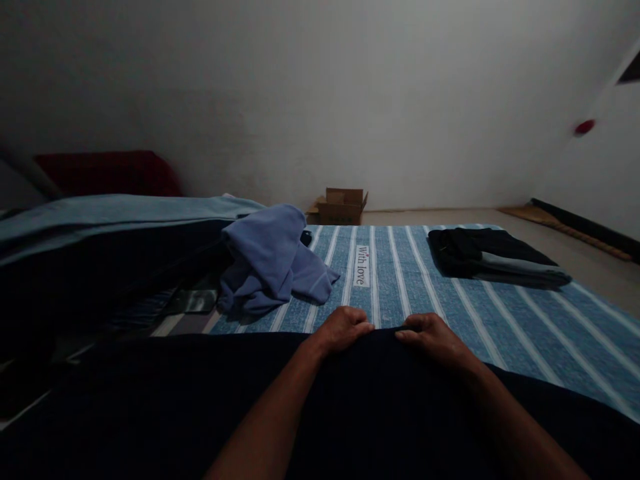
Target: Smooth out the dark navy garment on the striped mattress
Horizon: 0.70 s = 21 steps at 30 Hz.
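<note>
A large piece of dark navy cloth [380,400] spreads across the front of the view; what kind of garment it is, I cannot tell. My left hand [345,327] pinches its far edge near the middle. A short way to the right, my right hand [430,333] grips the same edge, thumb toward the other hand. A small stretch of the edge runs between both hands. Below them lies a blue-and-white striped bed cover [390,293], with a "With love" patch [361,267] just beyond my hands.
A crumpled periwinkle garment [270,260] lies left of centre, beside piled light-blue [125,208] and dark clothes. Folded dark clothes [490,253] rest at the right. An open cardboard box [343,207] stands by the wall. Something red [107,172] is at the far left.
</note>
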Tool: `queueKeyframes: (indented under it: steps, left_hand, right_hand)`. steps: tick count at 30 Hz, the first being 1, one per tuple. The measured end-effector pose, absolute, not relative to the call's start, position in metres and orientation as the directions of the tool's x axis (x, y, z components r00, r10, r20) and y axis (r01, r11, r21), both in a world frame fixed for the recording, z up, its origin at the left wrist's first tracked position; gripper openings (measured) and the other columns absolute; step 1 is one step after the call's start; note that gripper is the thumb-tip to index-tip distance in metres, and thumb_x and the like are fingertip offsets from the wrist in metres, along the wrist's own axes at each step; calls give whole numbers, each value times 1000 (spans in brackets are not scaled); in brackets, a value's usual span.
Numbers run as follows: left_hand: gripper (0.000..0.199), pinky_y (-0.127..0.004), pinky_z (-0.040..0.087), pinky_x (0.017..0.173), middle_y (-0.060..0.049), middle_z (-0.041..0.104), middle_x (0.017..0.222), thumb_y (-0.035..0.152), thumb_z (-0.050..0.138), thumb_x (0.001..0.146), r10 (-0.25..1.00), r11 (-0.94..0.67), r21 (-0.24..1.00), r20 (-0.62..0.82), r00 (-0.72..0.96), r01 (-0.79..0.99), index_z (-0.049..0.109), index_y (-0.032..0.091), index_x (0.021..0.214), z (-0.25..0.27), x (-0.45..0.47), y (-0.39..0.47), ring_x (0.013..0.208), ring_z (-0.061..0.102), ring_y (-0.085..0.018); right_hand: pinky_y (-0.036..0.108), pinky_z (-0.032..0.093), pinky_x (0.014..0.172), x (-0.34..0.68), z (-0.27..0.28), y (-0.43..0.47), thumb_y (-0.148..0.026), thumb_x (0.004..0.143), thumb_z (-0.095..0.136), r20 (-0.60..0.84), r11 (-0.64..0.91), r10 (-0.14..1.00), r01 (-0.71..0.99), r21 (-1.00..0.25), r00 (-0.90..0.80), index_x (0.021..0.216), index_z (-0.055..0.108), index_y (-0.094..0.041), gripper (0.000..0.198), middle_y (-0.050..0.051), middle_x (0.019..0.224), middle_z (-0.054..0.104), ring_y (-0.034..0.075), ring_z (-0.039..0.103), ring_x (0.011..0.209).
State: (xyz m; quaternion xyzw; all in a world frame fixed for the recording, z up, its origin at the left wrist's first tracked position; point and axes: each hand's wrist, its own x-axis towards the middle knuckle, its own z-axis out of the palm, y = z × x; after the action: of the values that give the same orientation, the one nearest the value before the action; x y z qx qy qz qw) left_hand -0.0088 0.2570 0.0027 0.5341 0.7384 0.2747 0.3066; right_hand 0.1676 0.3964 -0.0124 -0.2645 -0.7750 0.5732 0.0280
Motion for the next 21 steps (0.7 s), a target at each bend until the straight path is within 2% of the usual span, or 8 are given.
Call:
queueKeyframes:
  steps: [5,10,15,21]
  left_hand:
    - [33,-23,34,57,4,52,65,47,51,79,958,267,762,-143,-249,590,56,17,67,7,-7,254,64,49,-13]
    - [32,-23,35,57,4,57,68,46,71,61,937,349,739,-267,-226,576,63,18,75,15,-9,253,68,53,-15]
    - [22,-24,31,54,5,54,61,38,67,64,922,386,694,-308,-234,607,60,18,67,13,-13,254,63,50,-14]
    - [20,-23,30,51,4,53,59,36,65,64,922,388,671,-290,-258,632,56,18,64,9,-14,254,61,48,-13]
  right_hand:
    - [23,34,46,168,-11,395,-38,71,64,-273,106,426,347,-932,-862,69,57,-17,22,-2,59,53,11,48,52]
    - [25,38,48,169,-10,392,-40,72,63,-295,57,412,348,-936,-862,72,58,-18,23,-1,62,58,13,52,54]
    - [25,37,48,167,-12,393,-38,70,64,-268,102,437,343,-934,-859,69,58,-18,21,-1,61,56,13,52,54]
    - [25,35,47,166,-14,394,-38,73,62,-231,162,450,333,-929,-863,67,56,-19,21,-2,59,53,13,49,53]
